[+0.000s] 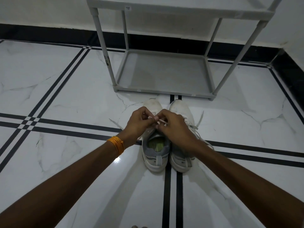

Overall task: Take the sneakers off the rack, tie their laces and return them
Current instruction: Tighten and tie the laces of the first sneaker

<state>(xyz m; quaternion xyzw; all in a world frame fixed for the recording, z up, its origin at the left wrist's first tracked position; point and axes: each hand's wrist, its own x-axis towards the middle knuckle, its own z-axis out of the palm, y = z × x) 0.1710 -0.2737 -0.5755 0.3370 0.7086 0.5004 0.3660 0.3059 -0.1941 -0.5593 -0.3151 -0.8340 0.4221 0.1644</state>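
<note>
Two white and grey sneakers stand side by side on the floor, toes toward the rack. Over the left sneaker (155,152) my left hand (138,123) and my right hand (172,127) pinch its white laces (153,118) between their fingertips. The right sneaker (180,157) sits partly under my right wrist, and its loose laces (199,120) trail out to the right. The grey shoe rack (164,91) stands just beyond the toes, with nothing on its bottom shelf.
The floor is white marble tile with black stripe lines (69,129). A white wall with a black skirting (49,33) runs behind the rack and along the right side. An orange thread band (117,144) circles my left wrist.
</note>
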